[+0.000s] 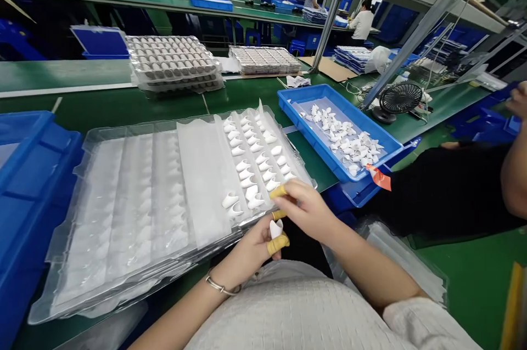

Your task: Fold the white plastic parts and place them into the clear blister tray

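A small white part (275,227) is being held upright in the left hand (249,254), pinched between a thumb and a fingertip covered by a yellow finger cot (278,243). It is being held just in front of the person's body, below the near right corner of a clear tray (123,262). The right hand (308,208) is being held just above it, its fingers curled close together and also capped in yellow. Whether anything is being gripped in them cannot be told. A metal bracelet (220,286) is being worn on the left wrist.

Rows of seated white parts (251,163) are being carried in the right-hand columns of the clear tray, while its left columns are being covered by translucent sheeting. The tray is being supported on a green table (473,284).

To the right, loose white parts (349,141) are being kept in a shallow blue bin (288,99), with an orange tag (379,178) at its near corner. A blue crate (24,185) is being kept at the far left. Farther back, a stack of filled trays (173,62) and a small black fan (397,99) are being kept on the table. At the right edge, a co-worker's black sleeve (453,191) is being rested near the bin.
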A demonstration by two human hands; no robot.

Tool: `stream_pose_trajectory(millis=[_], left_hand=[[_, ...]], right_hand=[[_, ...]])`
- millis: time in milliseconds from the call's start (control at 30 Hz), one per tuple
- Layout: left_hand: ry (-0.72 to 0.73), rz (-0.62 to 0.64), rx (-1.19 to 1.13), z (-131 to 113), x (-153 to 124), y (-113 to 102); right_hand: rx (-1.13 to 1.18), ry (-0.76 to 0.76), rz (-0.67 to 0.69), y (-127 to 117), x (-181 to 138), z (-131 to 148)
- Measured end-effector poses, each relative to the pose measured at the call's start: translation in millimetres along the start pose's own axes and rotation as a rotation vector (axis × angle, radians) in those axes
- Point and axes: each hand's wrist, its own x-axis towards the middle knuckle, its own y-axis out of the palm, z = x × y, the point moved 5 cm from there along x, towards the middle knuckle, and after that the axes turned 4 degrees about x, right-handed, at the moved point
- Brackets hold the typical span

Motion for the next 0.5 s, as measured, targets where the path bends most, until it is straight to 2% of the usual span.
stream_pose_trajectory(millis=[67,200,400,500], left_hand=[[-0.017,0.001,0.018,0,4,2],[-0.005,0.040,0.122,2,17,14],[0.049,0.021,0.254,3,29,20],[0.112,-0.012,0.477,-3,29,21]], right_hand=[[0.066,0.099,-0.024,-10,-31,-14],[0.146,0.266,0.016,-2,-73,-46],[0.606,0.449,-0.107,3,-87,-76],[0.600,0.486,-0.139,4,-90,-81]])
